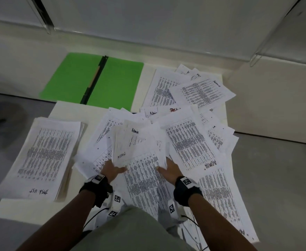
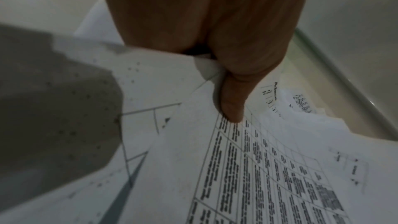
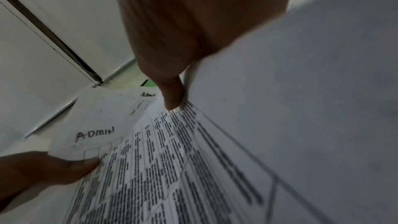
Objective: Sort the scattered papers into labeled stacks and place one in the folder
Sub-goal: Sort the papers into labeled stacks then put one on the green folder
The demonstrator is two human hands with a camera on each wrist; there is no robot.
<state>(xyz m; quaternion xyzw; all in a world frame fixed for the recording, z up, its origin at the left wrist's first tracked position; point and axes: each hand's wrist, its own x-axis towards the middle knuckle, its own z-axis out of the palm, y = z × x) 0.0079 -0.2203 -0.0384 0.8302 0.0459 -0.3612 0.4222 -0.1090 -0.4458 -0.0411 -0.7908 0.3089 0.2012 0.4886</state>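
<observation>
Sorting partly done: one stack built, the folder not yet filled.

The left hand [image 1: 112, 169] pinches the "Admin" sheets [image 1: 128, 144] and the right hand [image 1: 170, 169] grips a sheet edge just beside them. Left of the left hand lies a squared "Task list" stack [image 1: 41, 156]; loose papers [image 1: 190, 142] sprawl ahead and right of the right hand; beyond both, the green folder [image 1: 116, 82] lies open with nothing in it.

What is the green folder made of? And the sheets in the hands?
Green folder: probably smooth card or thin plastic; it lies flat, evenly coloured, with a dark spine strip. Sheets: thin white printed paper, matte; they bend and curl where the left hand and right hand hold them.
</observation>
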